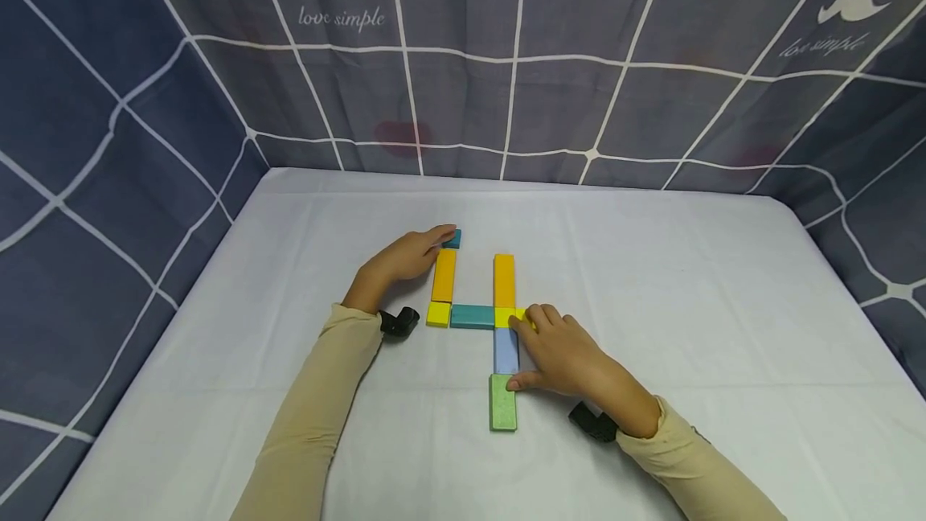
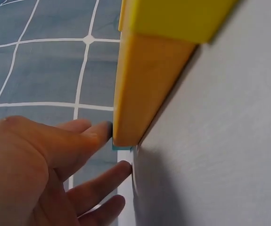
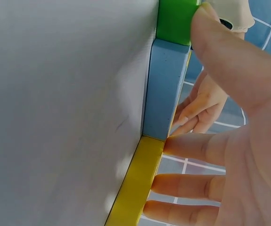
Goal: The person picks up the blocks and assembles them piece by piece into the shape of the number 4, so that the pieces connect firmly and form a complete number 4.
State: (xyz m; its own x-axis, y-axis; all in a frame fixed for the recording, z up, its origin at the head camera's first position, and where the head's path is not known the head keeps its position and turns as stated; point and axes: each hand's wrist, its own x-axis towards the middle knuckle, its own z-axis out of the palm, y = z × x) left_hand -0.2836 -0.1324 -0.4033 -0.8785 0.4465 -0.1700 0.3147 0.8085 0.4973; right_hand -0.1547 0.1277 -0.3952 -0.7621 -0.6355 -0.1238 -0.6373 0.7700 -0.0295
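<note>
My left hand [image 1: 405, 254] reaches to a small teal block [image 1: 452, 239], pinching it between thumb and fingers. In the left wrist view an orange block [image 2: 147, 89] hides most of that teal block. My right hand [image 1: 563, 352] lies beside the right column with fingers spread and straight. Its thumb touches a green block [image 1: 502, 404], and its fingertips touch a yellow piece [image 3: 134, 181], partly covered in the head view. Between green and yellow lies a light blue block [image 3: 166, 89].
A yellow square block [image 1: 438, 313] ends the left column. A teal bar [image 1: 473, 317] joins it to the right column, where another orange block [image 1: 504, 280] extends away. White cloth [image 1: 687, 280] covers the table, with gridded dark curtains [image 1: 463, 95] behind and at both sides.
</note>
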